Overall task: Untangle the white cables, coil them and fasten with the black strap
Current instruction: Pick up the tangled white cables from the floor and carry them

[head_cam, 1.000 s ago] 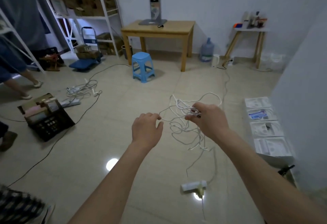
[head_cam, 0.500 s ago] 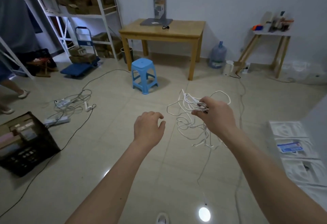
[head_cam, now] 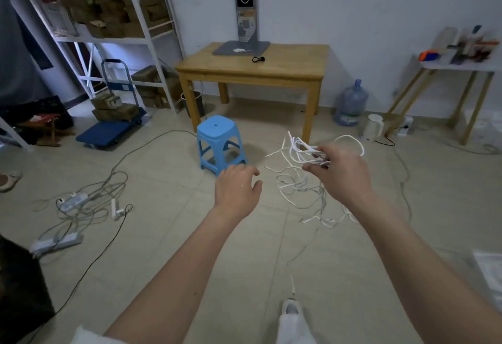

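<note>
— What changed in that last second?
— The right hand [head_cam: 345,175], fingers pinched round the white cables [head_cam: 298,172], had lifted the tangle off the floor; loose ends dangled.
— And the left hand [head_cam: 236,188]?
— Empty, fingers loosely curled, just beside the bundle. Untangling looked barely started. I couldn't pick out the black strap for sure.

- The white cables [head_cam: 301,178] now hang clear of the floor from the right hand [head_cam: 341,172].
- The wooden table [head_cam: 252,71] sits larger at upper centre.
- The white power strip is out of view.
</note>
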